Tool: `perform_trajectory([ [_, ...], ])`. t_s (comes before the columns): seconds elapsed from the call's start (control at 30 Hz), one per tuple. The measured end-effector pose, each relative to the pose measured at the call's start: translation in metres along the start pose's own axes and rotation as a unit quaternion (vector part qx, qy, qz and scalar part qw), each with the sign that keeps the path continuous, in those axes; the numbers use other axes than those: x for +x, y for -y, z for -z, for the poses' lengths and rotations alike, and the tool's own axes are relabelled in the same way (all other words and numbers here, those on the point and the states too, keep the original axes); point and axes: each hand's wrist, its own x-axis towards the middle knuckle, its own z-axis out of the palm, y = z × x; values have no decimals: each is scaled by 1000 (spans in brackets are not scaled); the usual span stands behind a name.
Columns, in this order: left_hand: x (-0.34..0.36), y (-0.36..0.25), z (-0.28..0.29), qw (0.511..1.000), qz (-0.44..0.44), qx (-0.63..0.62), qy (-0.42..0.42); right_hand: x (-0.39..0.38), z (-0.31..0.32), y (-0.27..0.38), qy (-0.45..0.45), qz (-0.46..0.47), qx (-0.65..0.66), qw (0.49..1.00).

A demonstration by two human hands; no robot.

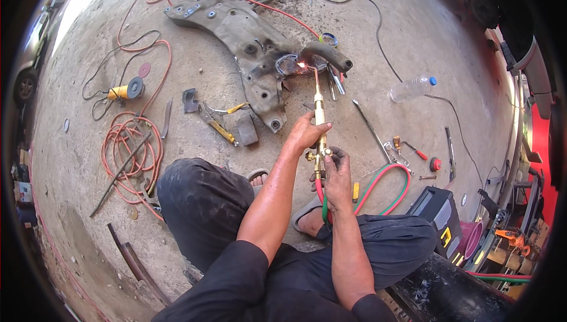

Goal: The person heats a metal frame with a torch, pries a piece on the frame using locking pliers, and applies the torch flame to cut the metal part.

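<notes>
A brass gas torch (319, 112) is held in both my hands, its thin copper tip pointing away from me. My left hand (307, 130) is closed around the middle of the handle. Farther back, my right hand (338, 174) grips the torch by its valve knobs, where a red and a green hose join. At the tip a bright orange glow (302, 64) meets the edge of a cut-open patch on a large grey-brown metal subframe (239, 32), which lies on the concrete. A curved tube (331, 56) sticks out from the subframe just beyond the tip.
Left lie a yellow angle grinder (121, 92), a coiled orange hose (133, 150) and locking pliers (218, 126). To the right are a plastic bottle (411, 89), a long bar (371, 130), a screwdriver (415, 150) and a black toolbox (437, 212). Red and green hoses (397, 171) loop beside my right knee.
</notes>
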Motion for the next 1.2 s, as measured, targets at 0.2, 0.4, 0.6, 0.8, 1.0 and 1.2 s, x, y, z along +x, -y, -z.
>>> perform_trajectory([
  [0.2, -3, -2, 2, 1000, 8, 3, 0, 3, -1, -7, -8, 6, -18, 1000],
  [0.4, 2, 4, 5, 1000, 1, 16, -8, 2, -3, -7, 3, 12, -21, 1000],
  [0.6, 3, 6, 3, 1000, 7, 24, -10, 2, -4, -7, -1, 12, -24, 1000],
  [0.8, 5, 9, 5, 1000, 4, 12, -9, 6, -3, -14, 4, 25, -42, 999],
  [1.0, 1, 6, 9, 1000, 8, 12, -1, 3, -8, -17, -7, 44, -55, 998],
  [1.2, 2, 10, 12, 1000, 10, -2, -1, 1, -13, -13, 0, 29, -51, 998],
])
